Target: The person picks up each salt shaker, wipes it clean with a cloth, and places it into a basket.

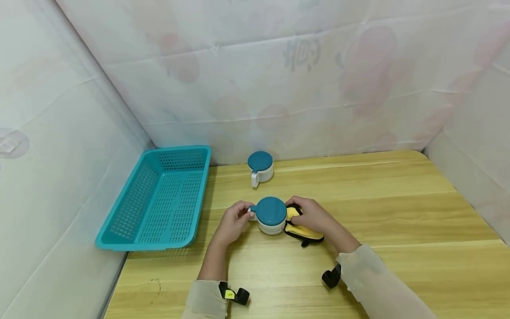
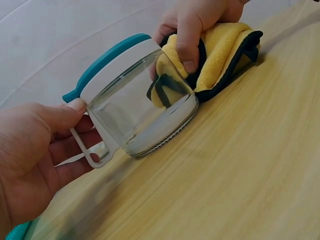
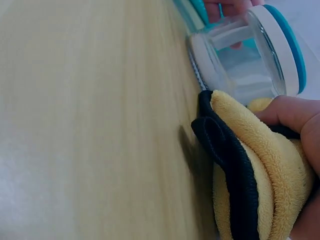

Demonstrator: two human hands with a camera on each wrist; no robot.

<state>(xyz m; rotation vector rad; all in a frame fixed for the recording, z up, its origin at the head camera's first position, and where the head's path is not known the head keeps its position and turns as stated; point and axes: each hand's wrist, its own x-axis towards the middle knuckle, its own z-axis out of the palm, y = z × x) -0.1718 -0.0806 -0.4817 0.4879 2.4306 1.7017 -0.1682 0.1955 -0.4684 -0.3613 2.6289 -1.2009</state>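
Observation:
A clear glass seasoning jar [image 2: 145, 100] with a blue lid [image 1: 271, 211] and white handle stands on the table in front of me. My left hand [image 1: 235, 221] pinches the jar's handle [image 2: 92, 152], thumb on top near the lid's tab and fingers behind. On the jar's other side, my right hand [image 1: 312, 215] grips a folded yellow cloth [image 3: 265, 165] with black edging. The cloth touches the jar's glass wall, and part of it shows through the glass in the left wrist view. Some right-hand fingers are hidden behind the jar and cloth.
A second jar [image 1: 266, 173] with a blue lid stands farther back, near the curtain wall. To the left lies a turquoise plastic basket [image 1: 199, 208] with slotted sides. The wooden table [image 1: 398, 199] stretches to the right.

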